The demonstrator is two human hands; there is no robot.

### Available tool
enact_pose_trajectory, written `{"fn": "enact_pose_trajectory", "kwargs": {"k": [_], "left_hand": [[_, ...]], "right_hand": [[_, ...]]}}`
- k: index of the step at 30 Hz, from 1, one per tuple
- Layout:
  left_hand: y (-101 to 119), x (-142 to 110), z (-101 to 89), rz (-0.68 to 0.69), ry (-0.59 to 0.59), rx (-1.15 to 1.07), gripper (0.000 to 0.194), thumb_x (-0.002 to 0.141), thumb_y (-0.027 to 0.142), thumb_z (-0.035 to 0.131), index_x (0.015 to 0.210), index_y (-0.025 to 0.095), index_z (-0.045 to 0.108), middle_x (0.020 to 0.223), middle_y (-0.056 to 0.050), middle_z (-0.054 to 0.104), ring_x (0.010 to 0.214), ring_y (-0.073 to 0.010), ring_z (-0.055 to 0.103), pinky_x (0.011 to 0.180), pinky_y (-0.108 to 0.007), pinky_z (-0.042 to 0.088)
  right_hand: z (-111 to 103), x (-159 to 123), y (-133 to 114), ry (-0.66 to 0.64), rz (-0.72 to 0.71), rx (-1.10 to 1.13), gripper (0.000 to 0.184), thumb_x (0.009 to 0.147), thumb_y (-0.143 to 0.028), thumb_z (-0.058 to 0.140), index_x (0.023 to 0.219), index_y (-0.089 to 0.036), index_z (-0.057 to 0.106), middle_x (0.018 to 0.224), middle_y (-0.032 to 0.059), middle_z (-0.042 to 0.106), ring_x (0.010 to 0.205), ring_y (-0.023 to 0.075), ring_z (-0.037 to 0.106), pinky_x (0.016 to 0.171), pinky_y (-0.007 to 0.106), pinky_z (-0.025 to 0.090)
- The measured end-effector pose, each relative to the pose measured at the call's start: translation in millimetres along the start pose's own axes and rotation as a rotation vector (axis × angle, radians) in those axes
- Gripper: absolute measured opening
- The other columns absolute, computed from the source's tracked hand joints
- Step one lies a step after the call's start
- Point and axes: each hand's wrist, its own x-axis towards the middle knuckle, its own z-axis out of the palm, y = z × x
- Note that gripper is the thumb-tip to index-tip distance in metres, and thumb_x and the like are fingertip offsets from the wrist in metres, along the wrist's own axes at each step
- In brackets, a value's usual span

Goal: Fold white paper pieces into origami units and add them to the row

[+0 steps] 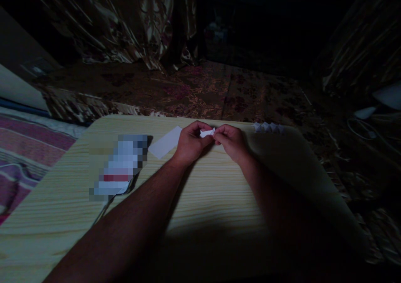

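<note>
Evidently, the left hand (192,143) and right hand (231,140), fingers nearly closed, pinch a small folded white paper piece (206,133) near the far edge of the pale wood-grained counter (216,187), where an uneven tug could tear it or skew its creases.

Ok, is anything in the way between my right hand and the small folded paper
Nothing visible: the right hand has its fingertips at the right end of the folded paper, and the left hand holds its other end.
</note>
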Motion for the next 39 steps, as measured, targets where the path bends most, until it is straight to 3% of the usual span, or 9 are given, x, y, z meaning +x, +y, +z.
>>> {"fn": "enact_pose_trajectory", "kwargs": {"k": [6, 14, 35, 39], "left_hand": [[2.8, -1.5, -0.6, -0.033, -0.028, 0.009, 0.021, 0.064, 0.024, 0.073, 0.081, 0.016, 0.065, 0.078, -0.002, 0.065, 0.068, -0.0123, 0.057, 0.065, -0.025, 0.045], [1.6, -1.2, 0.0, -0.05, 0.093, 0.048, 0.017, 0.064, 0.025, 0.072, 0.077, 0.017, 0.065, 0.068, 0.0, 0.063, 0.056, -0.0091, 0.051, 0.054, -0.022, 0.038], [0.4, -0.6, -0.6, -0.085, 0.09, -0.058, 0.018, 0.063, 0.023, 0.071, 0.078, 0.016, 0.064, 0.065, 0.001, 0.061, 0.054, -0.0084, 0.05, 0.055, -0.022, 0.04], [3.0, -0.6, 0.3, -0.097, 0.06, -0.119, 0.022, 0.063, 0.023, 0.072, 0.083, 0.016, 0.065, 0.073, 0.0, 0.064, 0.062, -0.0106, 0.056, 0.061, -0.023, 0.043]], "right_hand": [[-0.8, -2.0, -2.5, 0.005, -0.044, -0.073, 0.007, 0.069, -0.024, 0.058, 0.069, -0.017, 0.058, 0.058, -0.0036, 0.055, 0.054, 0.0093, 0.048, 0.052, 0.022, 0.036], [1.4, -1.2, -0.4, -0.014, -0.066, -0.086, 0.01, 0.07, -0.027, 0.059, 0.073, -0.017, 0.06, 0.06, -0.0027, 0.057, 0.055, 0.0102, 0.05, 0.054, 0.023, 0.038], [0.6, -1.8, -2.7, -0.034, -0.036, -0.066, 0.006, 0.066, -0.021, 0.058, 0.069, -0.016, 0.061, 0.055, -0.0038, 0.055, 0.052, 0.009, 0.047, 0.052, 0.022, 0.036], [0.0, -1.5, -2.3, -0.001, -0.01, -0.014, 0.006, 0.067, -0.022, 0.057, 0.07, -0.016, 0.06, 0.056, -0.0037, 0.055, 0.053, 0.0092, 0.048, 0.051, 0.022, 0.036]]}}
